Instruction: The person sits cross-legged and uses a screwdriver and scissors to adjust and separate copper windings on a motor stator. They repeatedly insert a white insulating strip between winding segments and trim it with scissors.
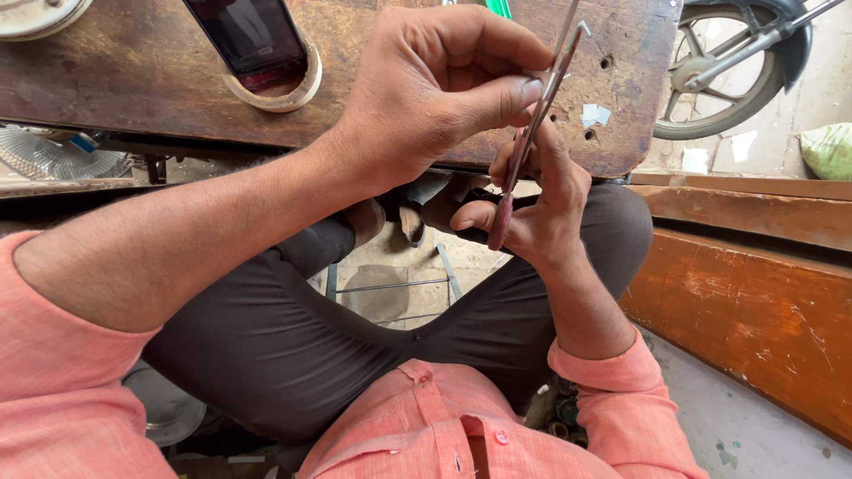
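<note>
Both hands are up over the lap, right at the near edge of the wooden worktop (133, 89). The left hand (426, 89) pinches a small pale piece (543, 78) between thumb and fingers. The right hand (532, 208) wraps around the reddish handle of a slim metal tool (532, 133), its shaft slanting up against that piece. On the worktop, a dark phone (248, 35) stands in a tape roll (288, 89).
</note>
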Motion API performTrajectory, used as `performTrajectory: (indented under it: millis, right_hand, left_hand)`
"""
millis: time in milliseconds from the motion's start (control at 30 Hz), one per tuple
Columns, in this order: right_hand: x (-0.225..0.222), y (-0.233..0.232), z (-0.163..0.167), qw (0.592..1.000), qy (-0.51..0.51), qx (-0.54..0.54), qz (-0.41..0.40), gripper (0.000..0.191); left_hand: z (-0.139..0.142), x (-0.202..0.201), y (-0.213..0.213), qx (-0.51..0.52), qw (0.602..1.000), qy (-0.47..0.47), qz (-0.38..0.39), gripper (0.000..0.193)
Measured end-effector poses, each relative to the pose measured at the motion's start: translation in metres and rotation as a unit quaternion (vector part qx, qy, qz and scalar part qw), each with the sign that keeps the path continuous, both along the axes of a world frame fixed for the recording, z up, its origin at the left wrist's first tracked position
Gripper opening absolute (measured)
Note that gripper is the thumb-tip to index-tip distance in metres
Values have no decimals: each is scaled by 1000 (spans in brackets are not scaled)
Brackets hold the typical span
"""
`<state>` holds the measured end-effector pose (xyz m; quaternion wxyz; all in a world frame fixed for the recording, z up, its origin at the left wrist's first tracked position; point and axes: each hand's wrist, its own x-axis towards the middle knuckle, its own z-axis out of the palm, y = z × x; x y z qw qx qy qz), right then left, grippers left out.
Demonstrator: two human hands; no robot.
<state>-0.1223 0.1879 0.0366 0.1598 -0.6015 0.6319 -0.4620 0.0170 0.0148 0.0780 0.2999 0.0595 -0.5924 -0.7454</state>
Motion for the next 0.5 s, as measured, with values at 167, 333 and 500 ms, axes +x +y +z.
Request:
performTrajectory:
  millis: [167,333,500]
  right_hand:
    - [3,5,-2,998,2,41,-36,95]
    - [4,9,-4,997,-38,44,-57,95]
    - [3,9,-2,1000,-15,17,-14,103]
  left_hand:
    - [-1,-2,0,17,1000,13,5,16]
    - [3,4,-2,67,997,-27,-17,22]
    - [4,1,-2,64,998,5,-26,19]
